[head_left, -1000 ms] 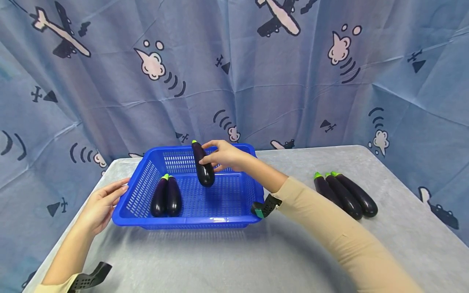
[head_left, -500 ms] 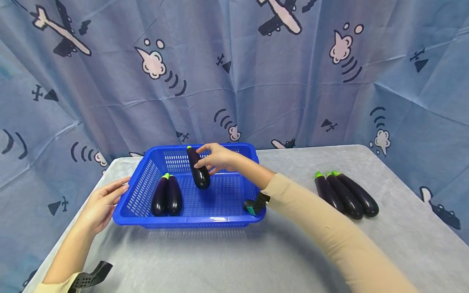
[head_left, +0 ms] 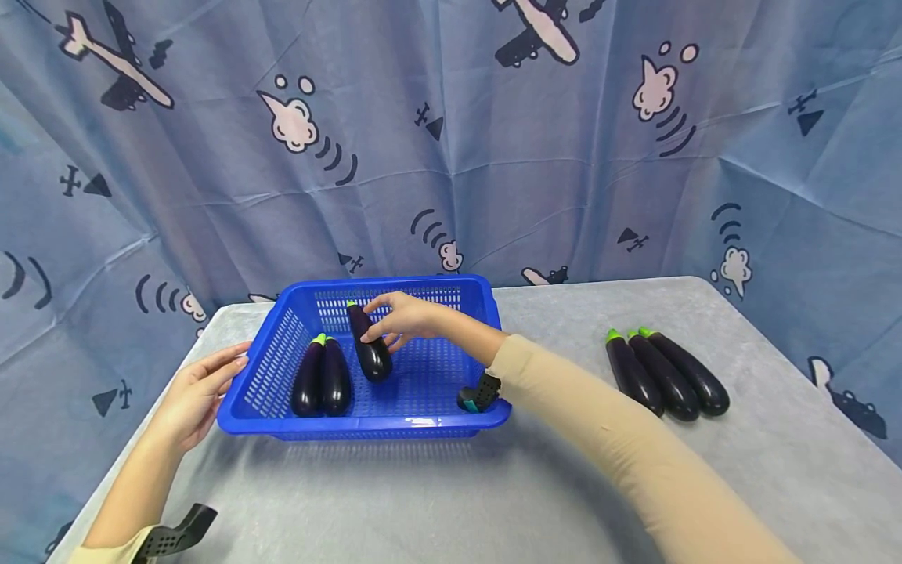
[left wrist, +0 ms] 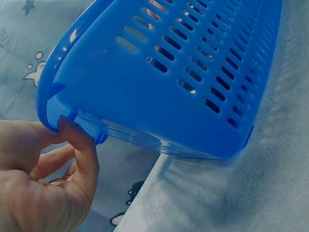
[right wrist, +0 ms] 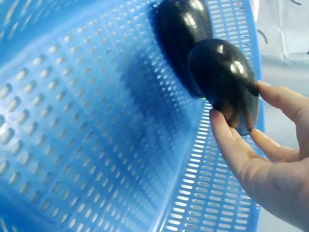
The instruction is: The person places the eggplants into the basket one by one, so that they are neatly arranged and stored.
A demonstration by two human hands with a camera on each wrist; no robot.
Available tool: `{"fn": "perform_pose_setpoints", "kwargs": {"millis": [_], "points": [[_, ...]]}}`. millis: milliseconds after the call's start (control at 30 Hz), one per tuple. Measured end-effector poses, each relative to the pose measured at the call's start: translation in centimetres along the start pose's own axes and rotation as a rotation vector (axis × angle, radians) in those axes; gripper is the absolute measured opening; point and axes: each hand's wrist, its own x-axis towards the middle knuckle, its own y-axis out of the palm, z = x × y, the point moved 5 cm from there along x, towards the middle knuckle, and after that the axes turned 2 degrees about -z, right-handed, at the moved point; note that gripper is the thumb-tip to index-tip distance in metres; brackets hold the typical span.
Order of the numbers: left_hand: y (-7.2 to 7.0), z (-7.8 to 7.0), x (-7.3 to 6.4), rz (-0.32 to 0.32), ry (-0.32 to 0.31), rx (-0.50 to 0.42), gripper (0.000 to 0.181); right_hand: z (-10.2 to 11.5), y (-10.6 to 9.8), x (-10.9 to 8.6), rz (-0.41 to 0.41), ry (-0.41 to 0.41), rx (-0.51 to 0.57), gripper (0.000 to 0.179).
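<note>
Eggplant (head_left: 373, 358) | between fingertips (right wrist: 218, 119) of right hand (head_left: 409, 318), pinched | left hand (head_left: 193, 398) pinching basket rim (head_left: 352, 424)

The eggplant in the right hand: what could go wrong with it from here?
The held eggplant may slip from the fingers of the right hand, its skin being glossy. Moved too far left, it might bump the two eggplants in the blue basket. The left hand, pinching the rim, could tug the basket.
</note>
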Motion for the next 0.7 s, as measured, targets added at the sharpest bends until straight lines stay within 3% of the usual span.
{"fn": "perform_pose_setpoints", "kwargs": {"millis": [700], "points": [[0.0, 0.0, 0.0, -0.004, -0.015, 0.012, 0.031, -2.5, 1.3, 1.2, 0.073, 0.085, 0.017, 0.062]]}}
